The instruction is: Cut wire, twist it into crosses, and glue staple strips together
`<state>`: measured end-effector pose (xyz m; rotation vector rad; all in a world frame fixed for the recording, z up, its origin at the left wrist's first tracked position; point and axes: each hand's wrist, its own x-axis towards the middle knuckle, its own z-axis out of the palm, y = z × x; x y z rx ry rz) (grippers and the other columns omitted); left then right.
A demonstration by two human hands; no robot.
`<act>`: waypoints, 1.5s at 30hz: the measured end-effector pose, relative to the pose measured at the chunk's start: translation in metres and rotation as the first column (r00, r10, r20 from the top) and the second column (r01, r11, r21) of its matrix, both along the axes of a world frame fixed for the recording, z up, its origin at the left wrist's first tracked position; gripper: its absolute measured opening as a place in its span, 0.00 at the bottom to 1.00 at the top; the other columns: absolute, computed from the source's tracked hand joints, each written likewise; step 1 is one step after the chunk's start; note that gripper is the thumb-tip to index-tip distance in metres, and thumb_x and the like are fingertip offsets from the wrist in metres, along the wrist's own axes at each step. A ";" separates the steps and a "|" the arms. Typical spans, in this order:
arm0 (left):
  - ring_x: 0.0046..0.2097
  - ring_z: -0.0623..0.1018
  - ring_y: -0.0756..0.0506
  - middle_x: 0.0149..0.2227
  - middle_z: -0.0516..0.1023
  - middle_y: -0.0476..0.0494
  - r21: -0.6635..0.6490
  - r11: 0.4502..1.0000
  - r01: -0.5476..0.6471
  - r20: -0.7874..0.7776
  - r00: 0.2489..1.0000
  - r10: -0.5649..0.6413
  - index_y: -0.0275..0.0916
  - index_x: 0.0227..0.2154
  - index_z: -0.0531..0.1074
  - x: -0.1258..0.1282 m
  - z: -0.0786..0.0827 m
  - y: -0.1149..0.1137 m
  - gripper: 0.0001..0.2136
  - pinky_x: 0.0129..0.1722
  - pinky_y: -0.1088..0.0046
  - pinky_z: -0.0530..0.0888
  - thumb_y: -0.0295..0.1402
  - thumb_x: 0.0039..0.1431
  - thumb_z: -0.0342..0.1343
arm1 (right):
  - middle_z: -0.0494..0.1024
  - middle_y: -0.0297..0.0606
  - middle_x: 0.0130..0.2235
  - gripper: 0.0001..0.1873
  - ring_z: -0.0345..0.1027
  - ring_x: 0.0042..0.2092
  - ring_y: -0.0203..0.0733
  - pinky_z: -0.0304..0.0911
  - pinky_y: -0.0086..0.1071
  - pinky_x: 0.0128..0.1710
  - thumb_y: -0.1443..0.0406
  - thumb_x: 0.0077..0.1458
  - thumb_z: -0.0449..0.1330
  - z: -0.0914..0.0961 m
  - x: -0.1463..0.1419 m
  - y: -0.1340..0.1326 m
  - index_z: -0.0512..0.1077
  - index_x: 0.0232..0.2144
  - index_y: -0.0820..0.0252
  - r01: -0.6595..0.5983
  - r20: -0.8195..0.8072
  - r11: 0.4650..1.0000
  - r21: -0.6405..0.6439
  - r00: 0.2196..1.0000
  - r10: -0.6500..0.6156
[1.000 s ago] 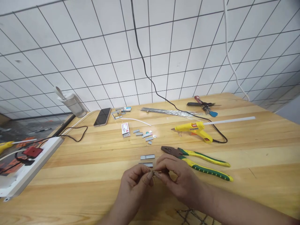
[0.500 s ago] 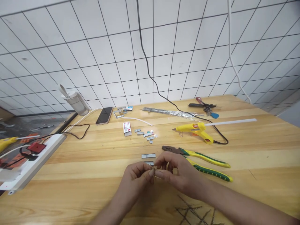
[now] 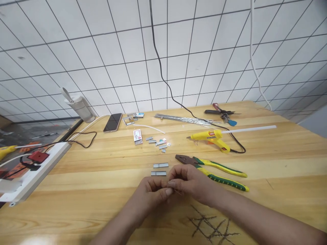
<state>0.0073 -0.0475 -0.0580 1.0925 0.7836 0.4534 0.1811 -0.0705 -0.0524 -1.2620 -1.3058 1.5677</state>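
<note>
My left hand [image 3: 153, 192] and my right hand [image 3: 190, 183] meet low over the wooden table [image 3: 102, 190], fingertips pinched together on a small thin metal piece [image 3: 176, 191] that I cannot make out well. Two strips of staples [image 3: 159, 169] lie just beyond my fingers. Green-and-yellow pliers [image 3: 214, 172] rest right of my right hand. More staple bits [image 3: 158, 142] and a small staple box [image 3: 137, 136] lie further back.
A yellow glue gun [image 3: 214, 139] with a white stick and black cord lies at right. Thin metal rods [image 3: 186, 119], keys [image 3: 222, 115], a phone [image 3: 112, 122] and a white bottle [image 3: 79, 107] stand near the tiled wall. A power strip [image 3: 30, 170] hangs at the left edge. Dark scribbles [image 3: 212, 226] mark the near table.
Both hands stay pinched together on the small piece; the view has shifted slightly, showing more of the scribbles on the near table.
</note>
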 end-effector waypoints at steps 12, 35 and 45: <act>0.22 0.65 0.53 0.19 0.69 0.46 -0.332 0.942 -0.048 0.178 0.978 0.113 0.30 0.26 0.77 -0.002 -0.001 0.003 0.20 0.19 0.80 0.54 0.48 0.47 0.59 | 0.67 0.28 0.18 0.19 0.54 0.20 0.28 0.47 0.24 0.19 0.53 0.41 0.64 -0.004 -0.010 -0.004 0.65 0.21 0.62 0.118 -0.254 0.978 -0.172 0.954 -0.159; 0.26 0.70 0.51 0.24 0.76 0.46 -0.324 0.903 -0.282 0.129 0.932 0.337 0.35 0.21 0.76 0.011 -0.005 -0.008 0.12 0.29 0.76 0.63 0.35 0.33 0.70 | 0.62 0.26 0.19 0.20 0.53 0.22 0.31 0.51 0.27 0.22 0.50 0.45 0.61 -0.002 -0.016 -0.012 0.64 0.22 0.59 0.275 -0.234 0.961 0.021 0.936 -0.262; 0.22 0.66 0.54 0.19 0.72 0.51 -0.292 0.893 -0.343 0.061 0.925 0.375 0.35 0.20 0.74 0.010 -0.007 -0.010 0.11 0.25 0.77 0.59 0.35 0.35 0.70 | 0.60 0.26 0.20 0.19 0.51 0.23 0.31 0.49 0.27 0.23 0.50 0.46 0.61 0.001 -0.016 -0.012 0.64 0.22 0.60 0.283 -0.219 0.958 0.055 0.939 -0.265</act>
